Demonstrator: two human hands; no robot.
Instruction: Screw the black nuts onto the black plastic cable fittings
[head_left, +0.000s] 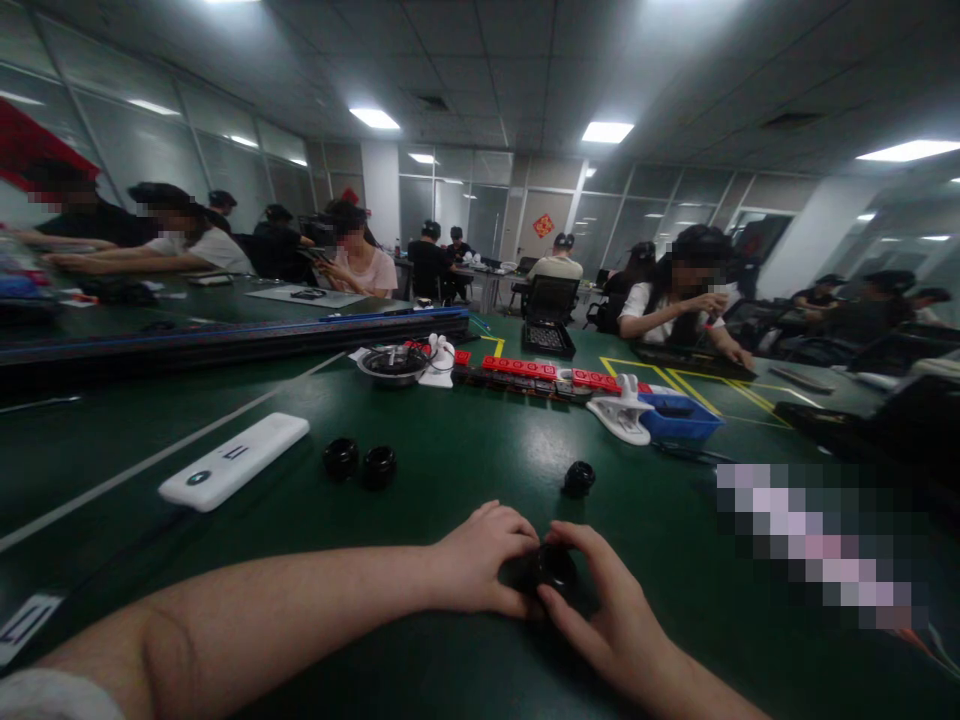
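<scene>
At the near middle of the green table, my left hand (487,560) and my right hand (611,600) meet around a glossy black ring-shaped part (556,568). My right thumb and fingers curve around its right side. The left fingers close on its dark left end, where I cannot tell whether a second piece is held. Just beyond the hands lies a similar small black round part (579,479). Farther left, two more black round parts, a left one (340,459) and a right one (379,466), sit side by side.
A white power strip-like box (235,462) lies to the left. Behind are a metal dish (391,364), a row of red blocks (519,367), a white clamp (622,412) and a blue bin (682,416). Several people sit at tables around the room.
</scene>
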